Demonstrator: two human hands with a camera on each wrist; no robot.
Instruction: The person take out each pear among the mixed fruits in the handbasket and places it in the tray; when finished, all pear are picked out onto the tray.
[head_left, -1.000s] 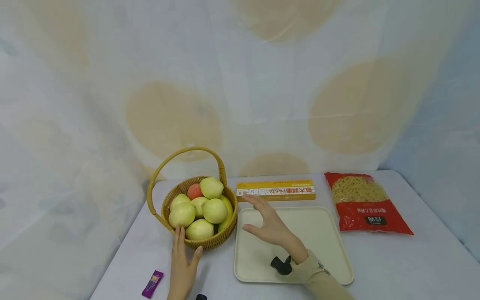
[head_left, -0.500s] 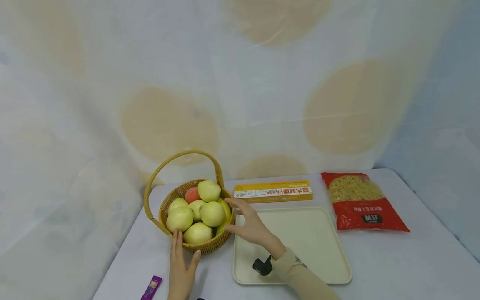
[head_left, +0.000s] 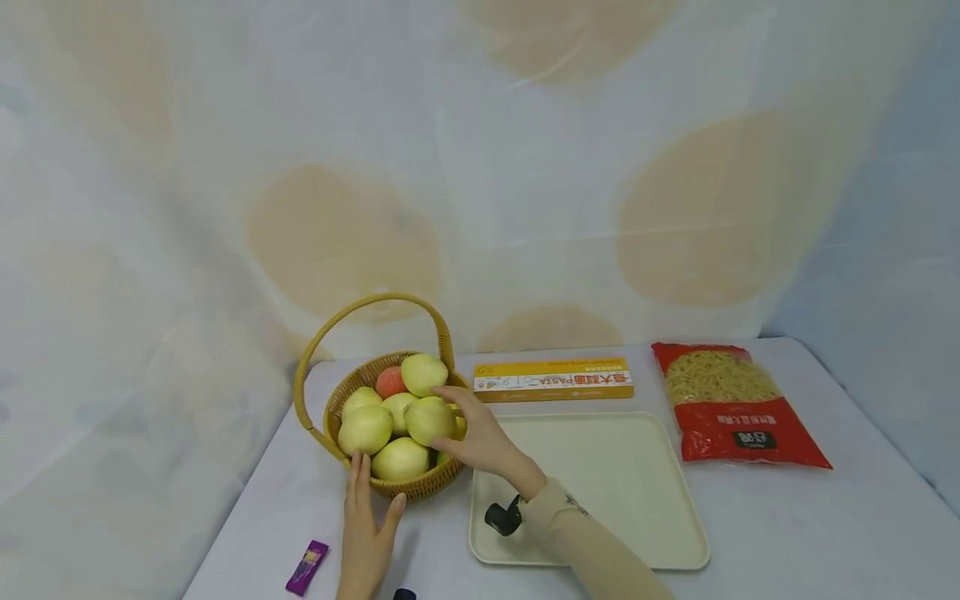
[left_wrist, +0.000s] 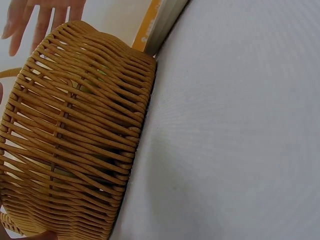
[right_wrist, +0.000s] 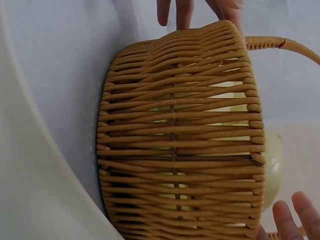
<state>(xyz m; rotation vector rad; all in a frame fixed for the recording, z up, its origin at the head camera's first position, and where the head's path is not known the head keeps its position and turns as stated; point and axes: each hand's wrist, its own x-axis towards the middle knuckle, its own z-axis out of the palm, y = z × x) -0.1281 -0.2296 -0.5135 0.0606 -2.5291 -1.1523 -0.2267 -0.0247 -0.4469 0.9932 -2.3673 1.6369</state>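
Observation:
A wicker basket point(head_left: 427, 487) with a tall arched handle stands at the left of the table, heaped with pale yellow-green pears point(head_left: 401, 460) and a reddish fruit point(head_left: 391, 382). My left hand point(head_left: 366, 533) rests its straight fingers at the basket's front rim, thumb spread. From the right, my right hand point(head_left: 483, 432) reaches over the rim. Its spread fingers and thumb stand at the right side of one pear point(head_left: 429, 422). In the right wrist view, fingertips point(right_wrist: 285, 220) show beyond the rim, beside a bulging pear point(right_wrist: 272, 170).
Under the right forearm lies a cream tray point(head_left: 600, 475). Behind it is a yellow and white pasta box point(head_left: 553, 381). A red bag of pasta point(head_left: 738, 408) lies at the right, and a small purple packet point(head_left: 307, 567) at the front left.
My right hand has moved left, from above the tray to over the basket's right rim, by a pear. My left hand stays at the basket's front.

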